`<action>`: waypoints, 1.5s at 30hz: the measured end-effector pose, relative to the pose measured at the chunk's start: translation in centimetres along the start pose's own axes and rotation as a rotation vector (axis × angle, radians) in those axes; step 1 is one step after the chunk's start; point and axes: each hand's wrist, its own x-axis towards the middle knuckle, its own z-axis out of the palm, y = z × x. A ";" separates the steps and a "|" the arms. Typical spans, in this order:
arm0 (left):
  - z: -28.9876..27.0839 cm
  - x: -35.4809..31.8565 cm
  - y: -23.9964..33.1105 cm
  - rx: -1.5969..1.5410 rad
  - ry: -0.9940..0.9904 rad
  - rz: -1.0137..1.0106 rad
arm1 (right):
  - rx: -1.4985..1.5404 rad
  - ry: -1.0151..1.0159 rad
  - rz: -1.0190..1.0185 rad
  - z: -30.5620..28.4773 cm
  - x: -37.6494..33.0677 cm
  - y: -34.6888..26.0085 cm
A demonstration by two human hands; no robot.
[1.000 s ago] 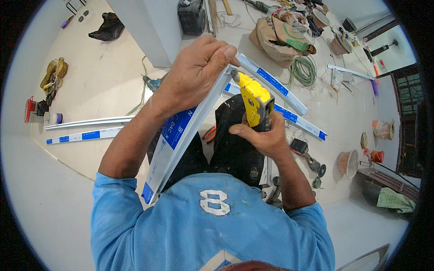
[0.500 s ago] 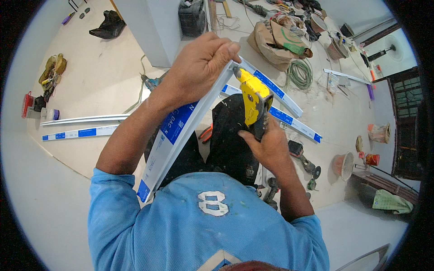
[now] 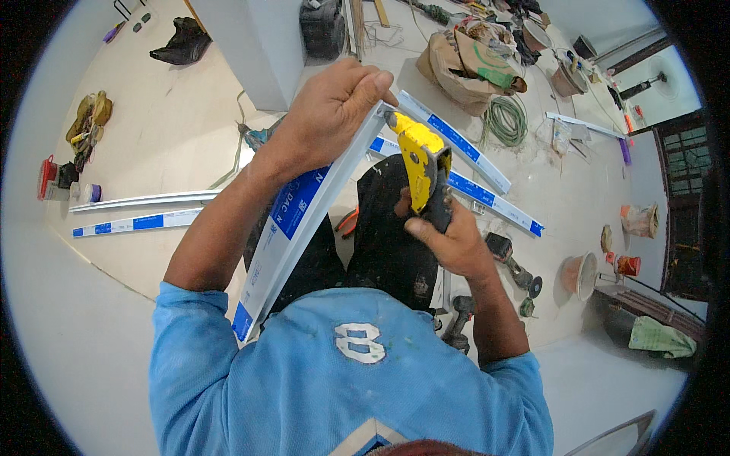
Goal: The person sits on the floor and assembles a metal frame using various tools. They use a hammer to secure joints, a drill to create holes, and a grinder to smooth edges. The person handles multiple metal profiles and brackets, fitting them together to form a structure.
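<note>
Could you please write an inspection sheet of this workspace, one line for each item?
Surface: pale floor, dusty, tools spread on it.
Job's things: long white channel with blue bands, tilted; yellow snips with the tip at its upper end.
Clutter: two more channels at left, two at right, sacks, pails, drill, grinder, black bag.
Grippers: left hand grips the channel near its top, fingers curled over it; right hand closed on the snips' handles.
Cables: coiled green hose; thin cord on the floor.
Surroundings: white pillar, dark window, standing fan.
</note>
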 end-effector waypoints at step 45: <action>-0.5 0.1 -1.2 -0.030 0.040 -0.089 | -0.648 0.000 0.212 -2.6 -0.4 -8.4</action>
